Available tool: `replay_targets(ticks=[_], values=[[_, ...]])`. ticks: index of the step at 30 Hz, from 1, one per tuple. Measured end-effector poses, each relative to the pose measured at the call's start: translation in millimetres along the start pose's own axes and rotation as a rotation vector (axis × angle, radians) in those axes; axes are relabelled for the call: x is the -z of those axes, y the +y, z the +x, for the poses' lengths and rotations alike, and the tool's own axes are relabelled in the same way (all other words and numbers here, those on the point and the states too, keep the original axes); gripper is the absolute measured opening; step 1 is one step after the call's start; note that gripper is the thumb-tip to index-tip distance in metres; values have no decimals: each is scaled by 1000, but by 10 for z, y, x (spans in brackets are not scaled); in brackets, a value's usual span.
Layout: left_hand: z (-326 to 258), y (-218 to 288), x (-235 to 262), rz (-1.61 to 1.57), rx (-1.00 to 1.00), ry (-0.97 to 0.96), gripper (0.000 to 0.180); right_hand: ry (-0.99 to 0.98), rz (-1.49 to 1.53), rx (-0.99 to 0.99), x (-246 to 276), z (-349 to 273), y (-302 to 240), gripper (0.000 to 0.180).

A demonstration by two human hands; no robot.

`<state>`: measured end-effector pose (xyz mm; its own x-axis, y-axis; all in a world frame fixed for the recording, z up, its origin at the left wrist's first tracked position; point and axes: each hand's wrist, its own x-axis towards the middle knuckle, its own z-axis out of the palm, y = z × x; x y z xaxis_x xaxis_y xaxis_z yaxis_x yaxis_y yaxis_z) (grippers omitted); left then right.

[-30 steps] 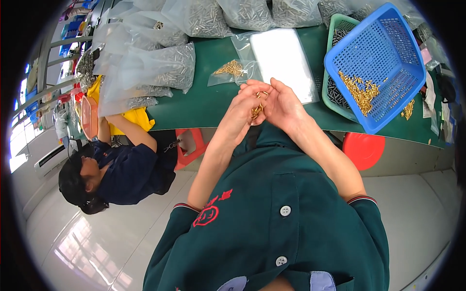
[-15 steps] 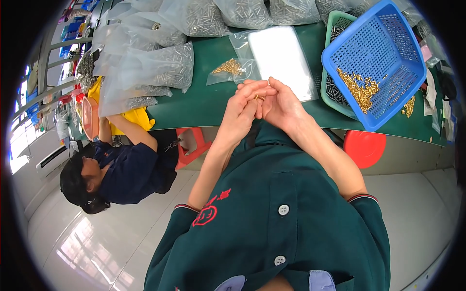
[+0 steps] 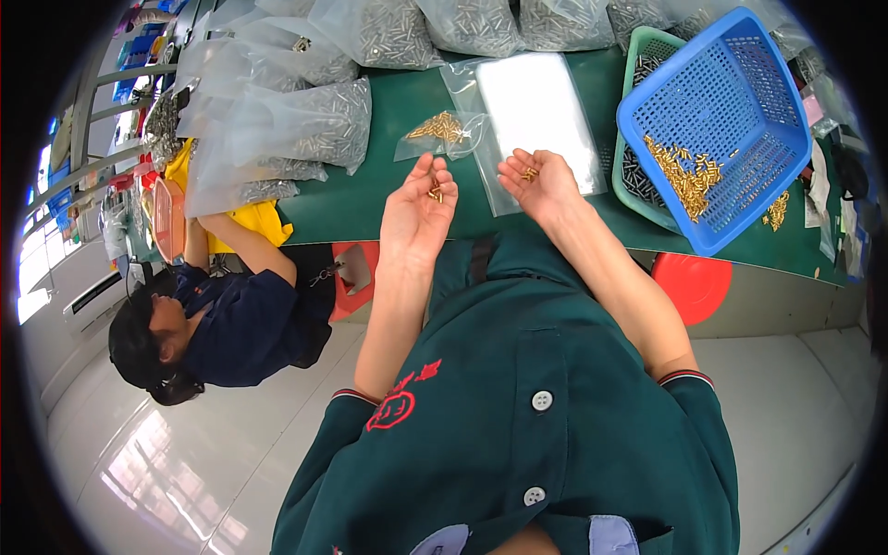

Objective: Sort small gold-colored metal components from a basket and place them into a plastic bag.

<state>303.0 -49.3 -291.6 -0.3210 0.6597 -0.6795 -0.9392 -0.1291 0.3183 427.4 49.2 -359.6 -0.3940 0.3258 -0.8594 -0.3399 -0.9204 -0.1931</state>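
Observation:
Palm up above the table's near edge, my left hand (image 3: 414, 215) cups a few small brass-coloured metal pins (image 3: 436, 191) at its curled fingers. My right hand (image 3: 548, 190), apart from it, is also turned up and cupped, with a few of the same pins (image 3: 529, 174) near the fingertips. Just beyond my hands lies a small clear bag (image 3: 472, 131) with a heap of brass-coloured pins (image 3: 439, 128) in it. A stack of flat clear plastic bags (image 3: 541, 97) lies behind my right hand. More brass-coloured pins (image 3: 684, 176) lie in the tilted blue basket (image 3: 754, 102).
The blue basket rests on a green basket (image 3: 638, 51) of dark metal pieces. Loose brass-coloured pins (image 3: 777, 211) lie to its right. Bags of grey metal pieces (image 3: 333, 120) line the green table (image 3: 347, 205). A co-worker (image 3: 240, 314) sits at left; a red stool (image 3: 692, 287) stands below.
My hands, which were together around the pins, have moved apart. Each is now turned up with a few pins in it.

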Motion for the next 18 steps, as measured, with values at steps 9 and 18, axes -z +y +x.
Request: replay_targets(ticks=[9,18], values=[[-30,20,110,-102,14,87,22,-147,-33,-92,-216,329,-82,44],[-14,66,163,-100,-8,56,22,-126,-96,-118,-312,479,-98,51]])
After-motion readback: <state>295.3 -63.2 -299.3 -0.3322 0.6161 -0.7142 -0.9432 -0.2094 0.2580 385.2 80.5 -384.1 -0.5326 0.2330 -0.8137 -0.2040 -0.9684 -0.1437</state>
